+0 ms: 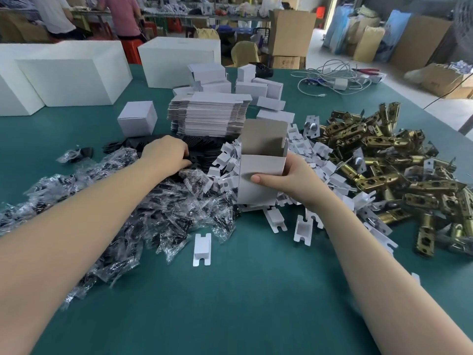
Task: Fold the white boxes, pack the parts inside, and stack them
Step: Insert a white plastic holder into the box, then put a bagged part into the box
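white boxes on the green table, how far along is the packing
Done: a few closed white boxes sit behind the stack of flat blanks.

In hand: the right hand holds an open folded box with its lid flap up, while the left hand reaches into the black parts.

Left: many blanks, bagged parts, white inserts and brass latches remain loose.

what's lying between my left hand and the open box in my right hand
In the head view, between the left hand and the open box: fanned black plates and small white card inserts.
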`<state>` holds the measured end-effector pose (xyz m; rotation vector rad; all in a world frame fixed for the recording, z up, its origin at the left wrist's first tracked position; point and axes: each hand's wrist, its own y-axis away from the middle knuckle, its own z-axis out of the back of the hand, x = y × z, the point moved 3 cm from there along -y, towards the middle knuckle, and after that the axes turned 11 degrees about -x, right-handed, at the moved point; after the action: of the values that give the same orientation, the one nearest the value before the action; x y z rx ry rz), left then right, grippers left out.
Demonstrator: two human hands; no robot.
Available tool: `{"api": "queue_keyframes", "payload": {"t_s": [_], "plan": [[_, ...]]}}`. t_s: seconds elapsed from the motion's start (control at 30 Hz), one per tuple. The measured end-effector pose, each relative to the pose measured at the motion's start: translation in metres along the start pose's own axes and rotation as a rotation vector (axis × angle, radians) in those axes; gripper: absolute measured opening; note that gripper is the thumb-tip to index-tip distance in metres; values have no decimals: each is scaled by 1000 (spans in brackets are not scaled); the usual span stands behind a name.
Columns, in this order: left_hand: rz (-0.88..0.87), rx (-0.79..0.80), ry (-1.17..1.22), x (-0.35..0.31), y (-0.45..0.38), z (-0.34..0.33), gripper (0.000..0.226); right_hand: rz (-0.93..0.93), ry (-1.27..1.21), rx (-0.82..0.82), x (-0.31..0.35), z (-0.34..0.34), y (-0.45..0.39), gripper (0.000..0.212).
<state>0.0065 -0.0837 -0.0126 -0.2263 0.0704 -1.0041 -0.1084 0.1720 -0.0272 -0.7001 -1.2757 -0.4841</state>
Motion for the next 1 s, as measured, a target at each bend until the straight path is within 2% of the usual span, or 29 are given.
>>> {"api": "queue_keyframes", "payload": {"t_s": [0.2, 0.4, 0.67, 0.83, 0.9, 1.0], "plan": [[-43, 102, -29, -3, -11, -2, 38, -8, 10, -9, -1, 1, 0, 38], [9, 134, -13, -6, -18, -1, 37, -16, 3, -8, 0, 1, 0, 40], [416, 16, 210, -10, -23, -8, 44, -23, -1, -5, 0, 1, 0, 37], [492, 72, 403, 2, -31, -8, 39, -33, 2, -8, -3, 1, -2, 41], [463, 97, 368, 2, -34, -6, 40, -36, 5, -9, -3, 1, -2, 45], [426, 88, 194, -5, -31, -4, 52, -35, 11, -13, -3, 1, -1, 45]]}}
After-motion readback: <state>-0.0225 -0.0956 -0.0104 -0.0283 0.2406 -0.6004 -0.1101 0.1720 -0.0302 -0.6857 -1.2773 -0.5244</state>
